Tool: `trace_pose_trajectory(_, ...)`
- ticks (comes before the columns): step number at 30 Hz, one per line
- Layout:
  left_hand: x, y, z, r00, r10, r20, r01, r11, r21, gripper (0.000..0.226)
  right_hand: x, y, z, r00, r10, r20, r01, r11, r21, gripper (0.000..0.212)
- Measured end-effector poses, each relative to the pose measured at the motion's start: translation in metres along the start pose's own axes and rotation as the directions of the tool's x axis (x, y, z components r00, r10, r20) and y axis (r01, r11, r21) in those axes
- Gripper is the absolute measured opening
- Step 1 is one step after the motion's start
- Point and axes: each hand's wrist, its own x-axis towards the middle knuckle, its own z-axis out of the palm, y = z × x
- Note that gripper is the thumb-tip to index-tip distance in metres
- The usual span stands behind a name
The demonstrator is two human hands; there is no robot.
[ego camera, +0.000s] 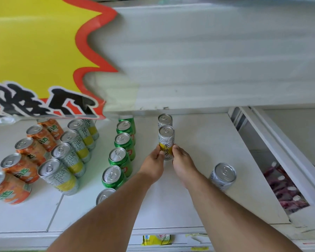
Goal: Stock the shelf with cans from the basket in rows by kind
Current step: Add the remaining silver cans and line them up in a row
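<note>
The white shelf [198, 139] carries everything here. Far to the left of the slim white-and-yellow can [166, 140] stands a row of orange cans [22, 160], then a row of silver-and-yellow cans [69, 153], then a row of green cans [122, 148] nearest it. Right of it and nearer the shelf's front edge stands a lone silver can [223, 176]. Directly behind it is a second slim can [165, 120]. The left hand [154, 161] and right hand [183, 160] pinch its lower half from either side with curled fingers; it seems to rest upright on the shelf.
</note>
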Motion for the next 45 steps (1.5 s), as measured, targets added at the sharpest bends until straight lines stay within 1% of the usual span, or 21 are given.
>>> trace_pose_trajectory(2, 0.005, -0.003, -0.001, 1.000, -0.018, -0.003, 0.018, 1.000, 0.014, 0.059, 0.001, -0.002, 0.000, 1.000, -0.005, -0.002, 0.005, 1.000, -0.007, 0.041)
trace_pose_trajectory(5, 0.005, -0.006, 0.000, 1.000, -0.020, -0.005, 0.020, 1.000, 0.023, 0.063, 0.000, -0.002, -0.002, 1.000, -0.004, -0.003, 0.004, 1.000, -0.020, 0.043)
trace_pose_trajectory(7, -0.002, -0.005, 0.001, 1.000, -0.017, -0.005, 0.017, 1.000, 0.011, 0.061, -0.005, -0.001, -0.002, 1.000, -0.001, -0.004, 0.001, 0.999, -0.034, 0.044)
trace_pose_trajectory(10, -0.018, -0.004, 0.003, 1.000, -0.004, 0.009, 0.004, 1.000, -0.025, 0.052, -0.018, 0.000, -0.001, 1.000, -0.005, -0.011, 0.005, 1.000, -0.027, 0.043)
trace_pose_trajectory(15, -0.050, -0.009, -0.001, 1.000, -0.014, 0.016, 0.016, 0.997, -0.081, 0.054, -0.050, 0.007, 0.009, 0.998, 0.035, -0.050, -0.035, 0.999, 0.012, 0.043)
trace_pose_trajectory(17, -0.063, -0.011, -0.003, 1.000, -0.017, 0.016, 0.018, 0.996, -0.087, 0.059, -0.066, 0.013, 0.013, 0.996, 0.066, -0.056, -0.062, 0.996, 0.064, 0.047)
trace_pose_trajectory(19, -0.082, -0.016, -0.007, 0.999, -0.001, 0.038, 0.004, 0.997, -0.081, 0.057, -0.088, 0.023, 0.017, 0.994, 0.087, -0.068, -0.080, 0.992, 0.100, 0.054)
trace_pose_trajectory(22, -0.103, -0.024, -0.008, 0.997, 0.012, 0.070, -0.009, 0.999, -0.046, 0.051, -0.122, 0.034, 0.016, 0.990, 0.102, -0.097, -0.092, 0.991, 0.095, 0.072)
trace_pose_trajectory(24, -0.112, -0.030, -0.005, 0.996, 0.011, 0.094, -0.008, 0.999, -0.032, 0.053, -0.139, 0.041, 0.009, 0.988, 0.101, -0.118, -0.090, 0.991, 0.096, 0.075)
trace_pose_trajectory(26, -0.120, -0.033, 0.001, 0.994, -0.003, 0.111, 0.003, 1.000, 0.004, 0.060, -0.153, 0.050, -0.001, 0.982, 0.109, -0.157, -0.094, 0.991, 0.100, 0.078)
trace_pose_trajectory(27, -0.122, -0.035, 0.005, 0.993, -0.001, 0.119, 0.000, 1.000, 0.009, 0.061, -0.158, 0.054, -0.007, 0.978, 0.109, -0.176, -0.093, 0.991, 0.101, 0.078)
trace_pose_trajectory(29, -0.127, -0.033, 0.014, 0.990, 0.014, 0.140, -0.013, 1.000, -0.012, 0.054, -0.164, 0.059, -0.022, 0.965, 0.121, -0.233, -0.098, 0.989, 0.107, 0.061)
trace_pose_trajectory(31, -0.128, -0.028, 0.022, 0.987, 0.025, 0.157, -0.023, 1.000, -0.019, 0.050, -0.168, 0.060, -0.038, 0.943, 0.117, -0.310, -0.077, 0.987, 0.140, 0.049)
trace_pose_trajectory(34, -0.127, -0.018, 0.033, 0.982, 0.040, 0.185, -0.042, 0.999, 0.007, 0.051, -0.171, 0.060, -0.062, 0.884, 0.131, -0.448, -0.024, 0.971, 0.236, 0.030)
trace_pose_trajectory(35, -0.125, -0.015, 0.038, 0.980, 0.044, 0.193, -0.047, 0.999, 0.012, 0.051, -0.170, 0.063, -0.070, 0.865, 0.140, -0.481, -0.013, 0.966, 0.257, 0.027)
trace_pose_trajectory(38, -0.120, -0.005, 0.054, 0.976, 0.037, 0.217, -0.044, 0.999, 0.027, 0.051, -0.160, 0.067, -0.089, 0.845, 0.162, -0.509, -0.016, 0.960, 0.280, 0.019)
trace_pose_trajectory(42, -0.114, 0.007, 0.075, 0.974, 0.030, 0.224, -0.046, 0.997, 0.065, 0.051, -0.145, 0.063, -0.107, 0.877, 0.227, -0.423, -0.130, 0.961, 0.246, 0.036)
trace_pose_trajectory(45, -0.109, 0.014, 0.086, 0.975, 0.011, 0.221, -0.031, 0.996, 0.087, 0.051, -0.138, 0.060, -0.113, 0.903, 0.235, -0.360, -0.162, 0.962, 0.222, 0.043)
